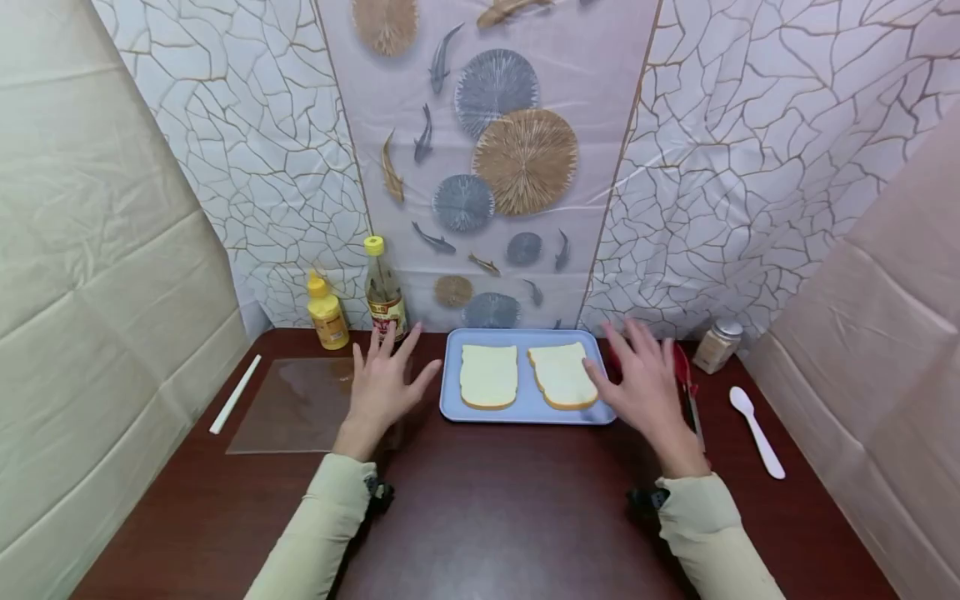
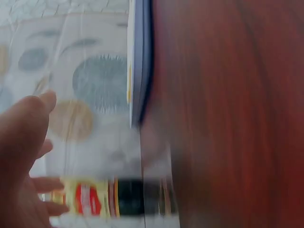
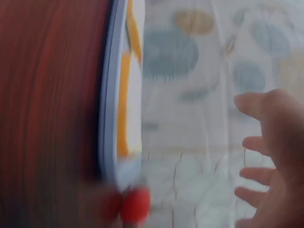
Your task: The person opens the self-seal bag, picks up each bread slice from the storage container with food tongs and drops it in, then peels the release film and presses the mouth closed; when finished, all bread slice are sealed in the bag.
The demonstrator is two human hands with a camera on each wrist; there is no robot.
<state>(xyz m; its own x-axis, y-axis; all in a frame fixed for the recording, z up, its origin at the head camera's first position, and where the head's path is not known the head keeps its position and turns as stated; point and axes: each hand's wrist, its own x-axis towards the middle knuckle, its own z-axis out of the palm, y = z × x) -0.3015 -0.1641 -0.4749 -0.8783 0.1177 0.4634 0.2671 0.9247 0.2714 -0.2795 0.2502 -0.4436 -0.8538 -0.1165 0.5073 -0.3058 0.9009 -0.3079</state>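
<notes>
A light blue tray [image 1: 527,407] holds two slices of bread, a left slice [image 1: 488,375] and a right slice [image 1: 564,379]. My left hand [image 1: 384,385] hovers left of the tray with fingers spread, in front of a sauce bottle [image 1: 384,283] with a yellow cap. My right hand [image 1: 647,390] is raised at the tray's right end, fingers spread, and its thumb overlaps the right slice in the head view. Neither hand holds anything. In the right wrist view the tray [image 3: 109,123] stands edge-on, apart from the fingers.
A yellow squeeze bottle [image 1: 328,317], a clear sheet [image 1: 288,408] and a white stick [image 1: 236,394] are on the left. On the right lie a red-handled tool [image 1: 682,365], partly hidden by my hand, a shaker jar [image 1: 717,346] and a white spoon [image 1: 757,433].
</notes>
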